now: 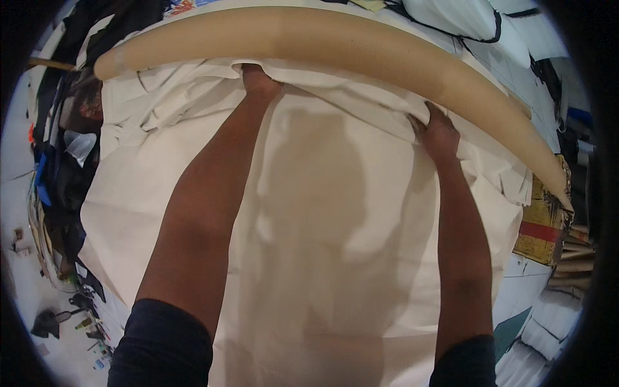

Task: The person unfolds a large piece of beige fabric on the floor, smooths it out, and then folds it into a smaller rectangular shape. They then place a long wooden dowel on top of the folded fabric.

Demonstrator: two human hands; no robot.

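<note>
A wide sheet of cream fabric [322, 258] spreads out in front of me, rumpled into folds along its far side. My left hand [260, 82] reaches to the far folds and is closed on the fabric; a fold covers most of its fingertips. Farther right, my right hand [441, 137] pinches a bunched fold between thumb and fingers. Just beyond both hands lies a long brown cardboard tube [309, 32], running across the far side of the sheet. The fabric's folds reach up against the tube.
At the right stands a worn yellow carton with a red band [540, 230], near stacked brown pieces [576, 264]. White wrapped bundles [451, 16] lie at the far right. Dark cloth and clutter [71, 193] line the left edge, with small items on the white floor [84, 322].
</note>
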